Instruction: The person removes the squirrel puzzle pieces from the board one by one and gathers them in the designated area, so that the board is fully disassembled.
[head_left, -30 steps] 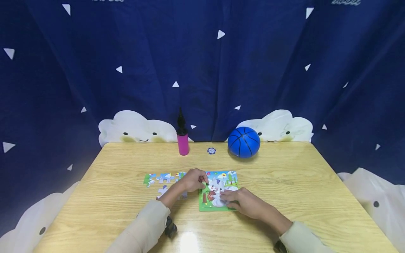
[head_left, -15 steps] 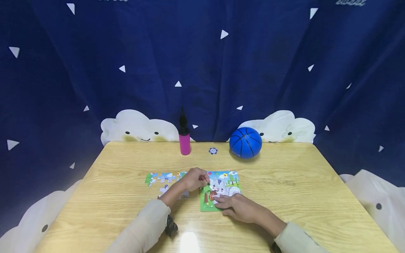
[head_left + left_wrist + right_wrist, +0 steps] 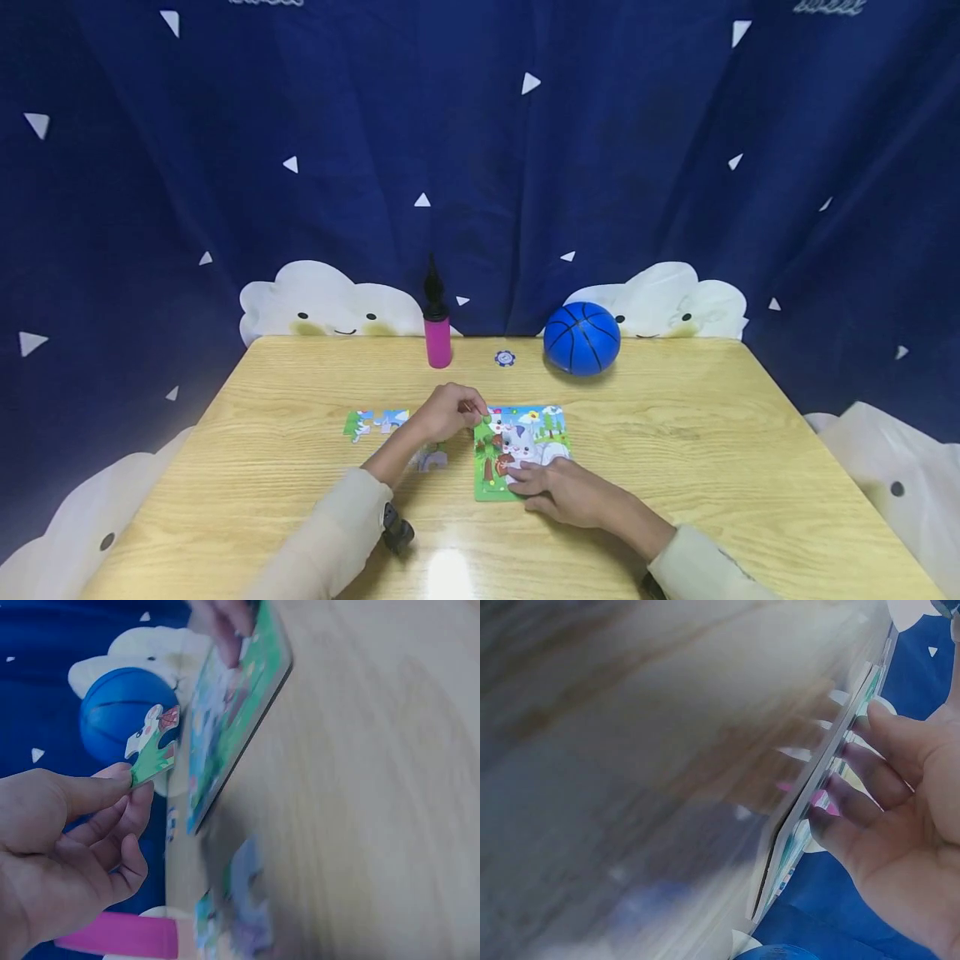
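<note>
Near the middle of a pale, wood-grained table [image 3: 675,433]: one flat, rectangular puzzle board [image 3: 489,493] with a green border, printed with a grey-and-white animal, trees and flowers. Above its far left part, pinched between thumb and fingers of the left hand [image 3: 448,412]: a small, interlocking puzzle piece [image 3: 154,746], green below, with part of a white animal face and a reddish-brown patch. Clear of the board in the left wrist view, and tilted. Other fingers of the same hand bent beneath, well apart from the piece.

On the near side of the board, resting on its surface: fingertips of the right hand [image 3: 573,492], fingers fairly straight and spread, curled round nothing.

To the left of the board, flat on the table: several loose, multicoloured cardboard pieces [image 3: 351,425], partly hidden by the left forearm; exact count impossible to tell. At both wrists, beige sleeves [image 3: 330,517], with a black device [image 3: 396,529] just beyond the left cuff.

Along the far edge, left to right: a magenta cylinder with a tapering black top [image 3: 438,340], upright; a round blue-and-white chip [image 3: 505,358], flat; a blue ball with black lines [image 3: 582,338]. Behind, a dark blue curtain [image 3: 480,167] with white triangles and smiling clouds.
</note>
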Demonstrator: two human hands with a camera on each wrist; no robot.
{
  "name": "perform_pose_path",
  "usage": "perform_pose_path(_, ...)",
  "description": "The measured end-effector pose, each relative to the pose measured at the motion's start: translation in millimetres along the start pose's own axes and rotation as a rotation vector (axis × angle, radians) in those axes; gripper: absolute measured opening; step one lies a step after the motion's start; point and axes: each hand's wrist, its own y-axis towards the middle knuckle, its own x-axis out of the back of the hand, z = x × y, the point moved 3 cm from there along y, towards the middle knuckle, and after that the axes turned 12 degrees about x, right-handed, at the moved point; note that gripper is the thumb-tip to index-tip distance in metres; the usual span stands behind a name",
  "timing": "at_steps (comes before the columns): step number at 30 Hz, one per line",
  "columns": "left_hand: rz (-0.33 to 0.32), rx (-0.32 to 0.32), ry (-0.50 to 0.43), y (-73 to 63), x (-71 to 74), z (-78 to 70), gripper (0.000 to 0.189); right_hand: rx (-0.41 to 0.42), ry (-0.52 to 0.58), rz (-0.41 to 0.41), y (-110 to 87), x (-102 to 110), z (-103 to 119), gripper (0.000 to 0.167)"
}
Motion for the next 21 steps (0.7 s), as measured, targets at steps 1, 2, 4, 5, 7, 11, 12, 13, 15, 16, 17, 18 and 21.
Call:
perform_pose_path(1, -0.004, -0.007, -0.008, -1.3, 3.8, 0.5, 0.007, -0.005, 0.002, 0.002, -0.2, -0.2, -0.1, 0.035)
perform_pose_path(2, -0.006, -0.018, -0.007, -2.9, 7.9, 1.0, 0.007, -0.011, 0.006, 0.004, -0.4, -0.3, -0.3, 0.035)
perform_pose_path(4, -0.008, -0.025, -0.01, -6.9, 16.5, 3.6, 0.007, -0.018, 0.012, 0.007, -0.6, -0.4, -0.6, 0.035)
perform_pose_path(5, -0.009, -0.029, -0.015, -8.8, 20.9, 5.9, 0.007, -0.021, 0.012, 0.009, -0.6, -0.2, -0.8, 0.035)
perform_pose_path(7, -0.015, -0.036, -0.013, -13.0, 30.3, 10.9, 0.007, -0.021, 0.015, 0.011, -0.5, 0.2, -0.8, 0.035)
perform_pose_path(11, -0.051, -0.027, -0.002, -23.1, 49.7, 24.0, 0.007, -0.019, 0.017, 0.009, -0.6, 1.0, -1.2, 0.035)
perform_pose_path(12, -0.062, -0.024, 0.006, -26.0, 54.6, 27.2, 0.007, -0.02, 0.02, 0.007, -0.7, 1.2, -1.2, 0.035)
perform_pose_path(13, -0.071, -0.018, 0.014, -28.6, 59.4, 30.7, 0.007, -0.022, 0.024, 0.007, -0.7, 1.3, -1.2, 0.035)
perform_pose_path(15, -0.081, 0.004, 0.031, -34.3, 68.1, 38.0, 0.008, -0.029, 0.029, 0.012, -0.9, 1.3, -0.9, 0.036)
perform_pose_path(16, -0.082, 0.016, 0.036, -37.1, 72.3, 41.5, 0.008, -0.033, 0.03, 0.016, -1.0, 1.3, -0.7, 0.036)
perform_pose_path(17, -0.08, 0.028, 0.042, -40.3, 76.4, 44.4, 0.007, -0.037, 0.032, 0.022, -1.0, 1.1, -0.6, 0.036)
perform_pose_path(18, -0.078, 0.035, 0.047, -42.9, 80.4, 47.6, 0.007, -0.04, 0.034, 0.026, -0.9, 0.9, -0.4, 0.037)
perform_pose_path(21, -0.071, 0.053, 0.059, -51.3, 91.8, 55.7, 0.007, -0.047, 0.039, 0.033, -0.5, 0.3, 0.1, 0.038)
